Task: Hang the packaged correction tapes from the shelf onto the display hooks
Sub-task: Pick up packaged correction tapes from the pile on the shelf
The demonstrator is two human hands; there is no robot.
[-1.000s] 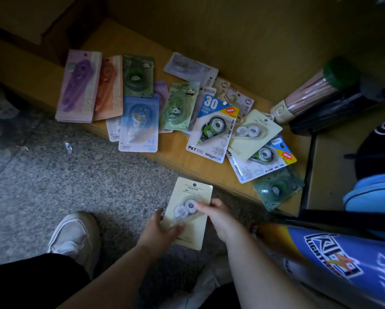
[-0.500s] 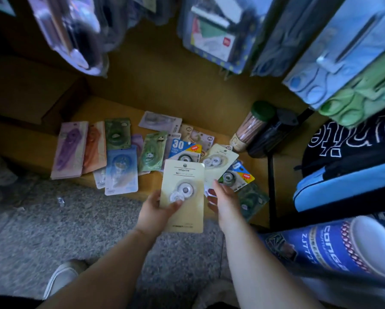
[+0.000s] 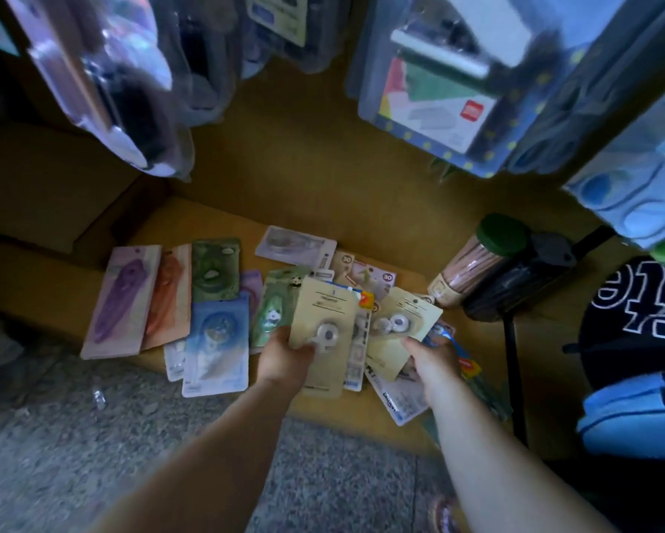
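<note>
Low down, a brown wooden shelf (image 3: 215, 221) runs along a board wall, with a grey speckled stone floor (image 3: 92, 455) in front of it; the head camera looks down on both and the picture is dim and somewhat blurred. Packaged correction tapes lie spread on the shelf: a long purple pack (image 3: 121, 302) at the left, an orange pack (image 3: 169, 298) touching it, a dark green pack (image 3: 215, 271) and a pale blue pack (image 3: 217, 336) that overhangs the front edge. The left hand (image 3: 284, 359) grips a cream card pack with a round white tape (image 3: 323, 328), thumb curled over its front, held above the pile near the shelf's front edge. The right hand (image 3: 435, 359) pinches the lower edge of a second cream card pack (image 3: 404, 325), which is tilted to the right just beside the first; whether it is clear of the packs beneath cannot be told. A clear jar of pencils with a green lid (image 3: 473, 259) leans at the right. Bagged stationery sets (image 3: 438, 90) hang overhead, and a black bag with white lettering (image 3: 638, 309) stands at the far right.
</note>
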